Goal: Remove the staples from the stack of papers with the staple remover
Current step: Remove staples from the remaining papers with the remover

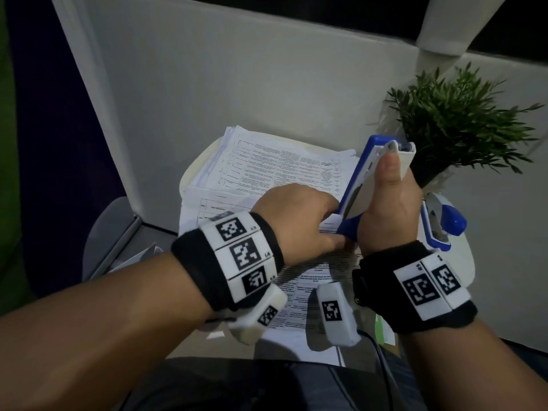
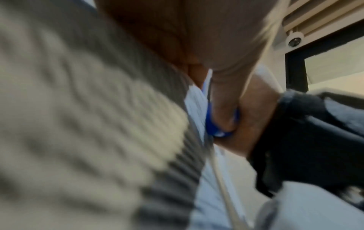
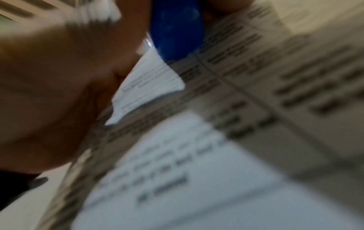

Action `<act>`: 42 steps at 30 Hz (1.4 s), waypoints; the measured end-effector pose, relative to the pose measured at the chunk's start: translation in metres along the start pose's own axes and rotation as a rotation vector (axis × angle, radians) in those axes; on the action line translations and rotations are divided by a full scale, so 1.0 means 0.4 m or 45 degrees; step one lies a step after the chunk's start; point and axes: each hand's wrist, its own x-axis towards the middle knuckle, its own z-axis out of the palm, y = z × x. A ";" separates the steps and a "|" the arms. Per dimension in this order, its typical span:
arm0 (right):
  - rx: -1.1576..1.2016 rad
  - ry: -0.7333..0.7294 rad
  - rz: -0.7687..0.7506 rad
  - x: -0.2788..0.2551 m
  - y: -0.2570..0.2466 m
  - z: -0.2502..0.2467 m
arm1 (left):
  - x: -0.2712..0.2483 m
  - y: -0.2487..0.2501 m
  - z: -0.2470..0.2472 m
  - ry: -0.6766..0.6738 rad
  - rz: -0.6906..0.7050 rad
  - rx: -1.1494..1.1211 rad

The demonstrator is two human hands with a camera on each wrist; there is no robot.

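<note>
In the head view my right hand point(image 1: 385, 200) grips a blue and white staple remover point(image 1: 364, 176), held nearly upright with my thumb along its white top. Its lower blue end sits at a lifted corner of the stack of papers point(image 1: 267, 161). My left hand point(image 1: 326, 223) lies beside the tool, with its fingers curled round that paper corner point(image 3: 149, 80). The left hand's fingertips are hidden. The wrist views are blurred; the blue end point(image 3: 175, 31) shows against printed sheets. No staple can be made out.
A second blue and white stapler-like tool point(image 1: 441, 223) lies on the table at the right. A green potted plant point(image 1: 456, 129) stands behind it. The papers lie on a small round white table point(image 1: 192, 170) against a white partition point(image 1: 207, 84).
</note>
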 end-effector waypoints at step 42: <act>0.448 0.418 0.900 -0.022 0.154 -0.024 | 0.146 -0.060 0.163 -0.208 -0.126 0.086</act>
